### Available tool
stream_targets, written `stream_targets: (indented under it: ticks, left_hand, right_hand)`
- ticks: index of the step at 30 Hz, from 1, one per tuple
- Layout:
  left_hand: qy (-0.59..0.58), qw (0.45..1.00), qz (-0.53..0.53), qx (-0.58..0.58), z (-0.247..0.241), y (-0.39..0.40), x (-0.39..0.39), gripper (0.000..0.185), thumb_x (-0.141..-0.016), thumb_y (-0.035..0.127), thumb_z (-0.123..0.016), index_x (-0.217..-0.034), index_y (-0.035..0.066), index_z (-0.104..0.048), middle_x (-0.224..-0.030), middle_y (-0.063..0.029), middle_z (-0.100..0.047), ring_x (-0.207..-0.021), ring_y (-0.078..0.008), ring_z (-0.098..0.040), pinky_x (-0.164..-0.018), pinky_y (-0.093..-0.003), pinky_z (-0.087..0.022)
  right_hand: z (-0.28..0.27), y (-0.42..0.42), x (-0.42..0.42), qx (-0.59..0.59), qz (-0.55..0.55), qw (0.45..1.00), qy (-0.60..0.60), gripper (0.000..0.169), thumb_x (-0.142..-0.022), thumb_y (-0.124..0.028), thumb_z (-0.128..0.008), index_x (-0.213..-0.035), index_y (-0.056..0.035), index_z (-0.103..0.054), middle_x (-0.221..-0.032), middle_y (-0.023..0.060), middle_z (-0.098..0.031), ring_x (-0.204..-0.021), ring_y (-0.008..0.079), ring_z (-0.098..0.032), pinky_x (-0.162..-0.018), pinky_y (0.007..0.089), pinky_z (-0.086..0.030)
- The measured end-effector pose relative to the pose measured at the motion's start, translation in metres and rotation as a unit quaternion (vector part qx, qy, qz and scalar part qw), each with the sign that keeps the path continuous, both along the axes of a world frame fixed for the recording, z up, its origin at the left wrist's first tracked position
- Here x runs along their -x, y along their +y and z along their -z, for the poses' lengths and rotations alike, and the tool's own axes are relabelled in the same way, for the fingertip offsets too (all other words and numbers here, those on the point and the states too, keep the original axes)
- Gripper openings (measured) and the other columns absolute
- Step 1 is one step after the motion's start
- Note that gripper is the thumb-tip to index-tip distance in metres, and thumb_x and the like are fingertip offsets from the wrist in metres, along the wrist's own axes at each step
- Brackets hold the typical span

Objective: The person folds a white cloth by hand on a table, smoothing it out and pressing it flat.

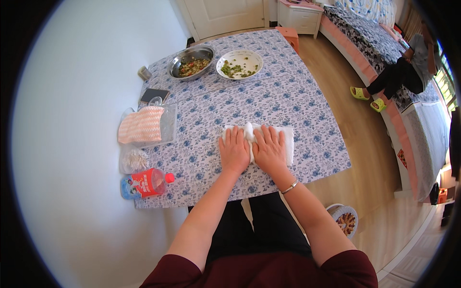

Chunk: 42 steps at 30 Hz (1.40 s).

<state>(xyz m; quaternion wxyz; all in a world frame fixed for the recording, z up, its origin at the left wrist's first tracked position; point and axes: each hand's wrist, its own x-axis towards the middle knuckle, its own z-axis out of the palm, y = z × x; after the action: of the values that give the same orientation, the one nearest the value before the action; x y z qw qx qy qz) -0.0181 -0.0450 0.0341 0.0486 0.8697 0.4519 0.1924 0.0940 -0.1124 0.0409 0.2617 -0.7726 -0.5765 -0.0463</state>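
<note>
A white cloth [289,145] lies on the flowered tablecloth [216,108] near the table's front edge. Both palms rest on it, side by side with the backs of the hands up. My left hand [235,151] covers its left part, fingers pointing away from me. My right hand [269,149] presses on the right part, its fingers somewhat spread, and a metal bracelet [289,187] circles that wrist. Between the hands the cloth bunches up into a ridge. Much of the cloth is hidden beneath the palms.
Food sits in a steel bowl [172,68] and a white dish [237,75] at the back. Along the wall are a dark flat object [150,95], a striped orange cloth [141,125], and a lying bottle [153,183]. A person [414,68] sits on the bed at right.
</note>
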Motion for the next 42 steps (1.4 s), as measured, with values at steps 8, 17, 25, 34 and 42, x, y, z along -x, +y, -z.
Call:
stream_targets:
  ticks: [8, 17, 25, 34, 42]
  left_hand:
    - [-0.030, 0.999, 0.033, 0.021, -0.003, -0.050, 0.032, 0.041, -0.094, 0.023, -0.041, -0.131, 0.006, -0.046, -0.141, -0.0123, -0.041, -0.134, -0.0324, -0.032, -0.109, -0.0540, -0.019]
    - [-0.030, 0.998, 0.039, 0.030, -0.007, -0.071, 0.063, 0.041, -0.093, 0.023, -0.043, -0.131, 0.007, -0.047, -0.142, -0.0104, -0.041, -0.134, -0.0299, -0.033, -0.109, -0.0529, -0.020]
    - [-0.046, 0.998, 0.036, 0.011, -0.005, -0.051, 0.073, 0.040, -0.091, 0.021, -0.048, -0.128, 0.008, -0.049, -0.140, -0.0092, -0.043, -0.133, -0.0296, -0.036, -0.107, -0.0530, -0.023]
    - [-0.023, 0.998, -0.052, 0.005, -0.002, 0.000, 0.086, 0.041, -0.092, 0.023, -0.045, -0.130, 0.008, -0.048, -0.140, -0.0103, -0.043, -0.133, -0.0304, -0.034, -0.108, -0.0524, -0.022]
    - [-0.015, 0.994, -0.105, -0.002, 0.001, 0.053, 0.087, 0.041, -0.094, 0.025, -0.042, -0.131, 0.009, -0.046, -0.141, -0.0102, -0.042, -0.135, -0.0305, -0.032, -0.109, -0.0521, -0.021]
  right_hand:
    - [-0.002, -0.050, 0.028, 0.017, -0.017, 0.999, -0.023, 0.043, -0.089, -0.028, -0.047, -0.127, -0.0101, -0.052, -0.137, 0.0139, -0.045, -0.130, 0.0318, -0.037, -0.109, 0.0542, -0.018]
    - [-0.003, -0.071, 0.051, 0.035, -0.052, 0.997, -0.037, 0.044, -0.089, -0.025, -0.049, -0.130, -0.0104, -0.050, -0.138, 0.0148, -0.043, -0.132, 0.0327, -0.034, -0.110, 0.0541, -0.017]
    - [-0.005, -0.056, 0.060, 0.027, -0.064, 0.997, -0.034, 0.043, -0.089, -0.027, -0.048, -0.128, -0.0086, -0.052, -0.137, 0.0158, -0.045, -0.131, 0.0333, -0.035, -0.109, 0.0566, -0.015]
    - [-0.001, 0.010, 0.074, 0.018, -0.090, 0.996, -0.009, 0.043, -0.092, -0.026, -0.044, -0.130, -0.0088, -0.049, -0.138, 0.0156, -0.043, -0.132, 0.0330, -0.033, -0.110, 0.0547, -0.013]
    - [0.008, 0.069, 0.085, -0.039, -0.068, 0.997, -0.027, 0.040, -0.091, -0.027, -0.045, -0.124, -0.0067, -0.054, -0.133, 0.0161, -0.049, -0.128, 0.0342, -0.039, -0.108, 0.0567, -0.017]
